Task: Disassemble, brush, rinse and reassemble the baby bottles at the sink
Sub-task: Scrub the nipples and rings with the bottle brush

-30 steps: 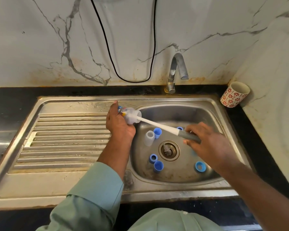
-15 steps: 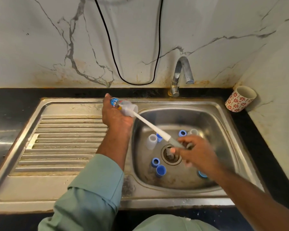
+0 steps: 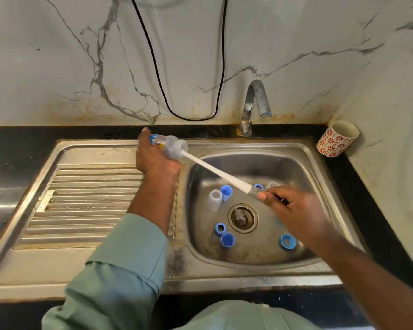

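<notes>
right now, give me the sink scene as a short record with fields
left hand: grips a clear baby bottle, lying sideways, mouth toward the basin
right hand: holds the bottle brush by its handle, head inside the bottle
sink basin: holds blue caps and rings and a clear cover, loose round the drain
tap: no water visible
counter: patterned cup, back right corner

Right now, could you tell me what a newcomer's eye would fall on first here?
The long white bottle brush slants across the sink; the right hand grips its handle and the left hand holds the clear baby bottle it enters. Blue caps and rings dot the basin around the drain.
</notes>
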`<state>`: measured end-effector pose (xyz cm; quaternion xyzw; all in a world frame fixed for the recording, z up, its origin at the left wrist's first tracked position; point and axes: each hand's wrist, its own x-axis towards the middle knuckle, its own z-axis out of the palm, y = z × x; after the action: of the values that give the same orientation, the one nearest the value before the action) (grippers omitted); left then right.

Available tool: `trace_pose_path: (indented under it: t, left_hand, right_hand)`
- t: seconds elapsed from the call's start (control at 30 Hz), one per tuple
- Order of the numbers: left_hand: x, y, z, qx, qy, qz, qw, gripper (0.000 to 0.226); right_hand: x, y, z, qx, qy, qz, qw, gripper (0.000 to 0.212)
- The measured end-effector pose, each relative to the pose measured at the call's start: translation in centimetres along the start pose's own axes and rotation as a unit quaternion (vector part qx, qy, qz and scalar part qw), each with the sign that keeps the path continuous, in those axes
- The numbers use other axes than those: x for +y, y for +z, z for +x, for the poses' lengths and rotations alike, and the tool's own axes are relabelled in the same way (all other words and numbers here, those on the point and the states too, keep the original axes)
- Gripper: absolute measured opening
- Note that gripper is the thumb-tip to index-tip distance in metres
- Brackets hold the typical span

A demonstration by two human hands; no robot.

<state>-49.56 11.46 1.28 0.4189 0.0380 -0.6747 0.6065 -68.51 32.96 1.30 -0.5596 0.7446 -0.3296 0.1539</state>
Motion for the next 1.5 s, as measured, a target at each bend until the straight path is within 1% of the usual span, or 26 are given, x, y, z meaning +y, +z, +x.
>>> trace_pose_path:
  t: [0.07,0.13,0.2,0.23,0.3,0.37,0.4,0.47,0.53,0.63,0.67,0.73,0.77,0.8,0.9,1.0,1.07,1.13,1.23,1.3,1.33,1.4,1.47,1.5]
  left_hand:
    - [-0.1,0.1,-0.5,-0.018,-0.011,0.028,0.999,0.036]
    - [-0.9,0.0,-1.4,-0.059,-0.050,0.051,0.996,0.025]
    - [-1.1,0.1,-2.1,-0.070,-0.094,0.052,0.992,0.023]
    - [-0.9,0.3,-2.2,-0.065,-0.100,0.056,0.991,0.024]
    - [-0.9,0.3,-2.2,-0.055,-0.078,0.078,0.992,0.024]
    - [-1.3,0.2,-2.1,-0.061,-0.058,0.100,0.991,0.028]
    - [-1.4,0.1,-1.9,-0.059,-0.060,0.096,0.992,0.031]
    - [-1.0,0.2,-1.4,-0.067,-0.074,0.078,0.992,0.036]
    - [-0.8,0.2,-1.0,-0.076,-0.073,0.091,0.990,0.037]
    - [-1.1,0.3,-1.1,-0.091,-0.098,0.122,0.983,0.029]
    - [-1.0,0.3,-1.1,-0.091,-0.102,0.121,0.983,0.029]
    - [-0.8,0.1,-0.8,-0.089,-0.096,0.116,0.985,0.031]
    - [-1.0,0.1,-1.0,-0.097,-0.095,0.115,0.984,0.025]
    - [-1.2,0.0,-1.1,-0.105,-0.096,0.116,0.983,0.021]
    - [-1.2,-0.2,-1.3,-0.105,-0.101,0.112,0.983,0.021]
    - [-1.0,-0.5,-0.5,-0.123,-0.109,0.101,0.981,0.023]
    - [-1.3,-0.5,-0.6,-0.147,-0.117,0.090,0.978,0.025]
    - [-1.0,-0.4,-0.6,-0.164,-0.114,0.083,0.976,0.025]
    - [-0.7,-0.4,-0.6,-0.191,-0.087,0.101,0.972,0.022]
    - [-0.8,-0.4,-1.3,-0.224,-0.094,0.093,0.966,0.021]
    - [-0.7,-0.3,-1.5,-0.230,-0.093,0.087,0.965,0.022]
    - [-0.2,-0.3,-1.5,-0.217,-0.074,0.093,0.969,0.020]
    - [-0.2,-0.6,-1.2,-0.200,-0.052,0.119,0.971,0.035]
    - [-0.6,-0.7,-1.1,-0.200,-0.055,0.125,0.970,0.036]
  right_hand:
    - [0.0,-1.4,-0.1,-0.002,0.011,-0.007,1.000,0.034]
    - [-0.6,-2.0,-0.1,-0.008,0.003,-0.012,1.000,0.028]
    - [-0.9,-2.5,0.0,-0.017,-0.003,-0.002,1.000,0.021]
    - [-0.8,-2.9,-0.1,-0.019,0.005,0.008,1.000,0.021]
    - [-0.6,-3.7,-0.2,-0.019,0.018,0.026,0.999,0.031]
    - [-0.8,-4.0,-0.1,-0.027,0.009,0.017,0.999,0.045]
    - [-1.0,-4.0,-0.1,-0.032,0.005,0.009,0.999,0.049]
    - [-1.0,-4.1,-0.1,-0.024,-0.002,0.009,1.000,0.049]
    - [-0.8,-4.5,0.1,-0.026,0.007,0.019,0.999,0.050]
    - [-0.9,-4.6,0.4,-0.087,0.027,-0.014,0.996,0.051]
    - [-0.8,-4.5,0.4,-0.091,0.020,-0.020,0.995,0.052]
    - [-0.4,-4.6,0.3,-0.077,-0.007,-0.013,0.997,0.058]
    - [-0.2,-4.7,0.3,-0.071,-0.013,-0.015,0.997,0.058]
    - [-0.3,-4.7,0.3,-0.071,-0.015,-0.024,0.997,0.054]
    - [-0.4,-4.2,0.1,-0.074,-0.021,-0.042,0.996,0.038]
    - [-0.5,-4.3,0.0,-0.066,-0.068,-0.044,0.995,0.048]
    - [-0.6,-4.3,0.2,-0.071,-0.074,-0.067,0.992,0.043]
    - [-0.4,-4.4,0.2,-0.075,-0.066,-0.060,0.993,0.036]
    - [-0.3,-4.7,0.3,-0.070,-0.090,-0.060,0.992,0.050]
    - [-0.5,-4.5,0.2,-0.072,-0.108,-0.077,0.989,0.047]
    - [-0.5,-4.4,0.0,-0.071,-0.130,-0.082,0.986,0.046]
    - [-0.7,-4.1,-0.5,-0.059,-0.181,-0.095,0.977,0.049]
    - [-0.7,-4.1,-0.7,-0.046,-0.186,-0.103,0.976,0.051]
    - [-0.7,-4.3,-0.5,-0.044,-0.179,-0.115,0.976,0.051]
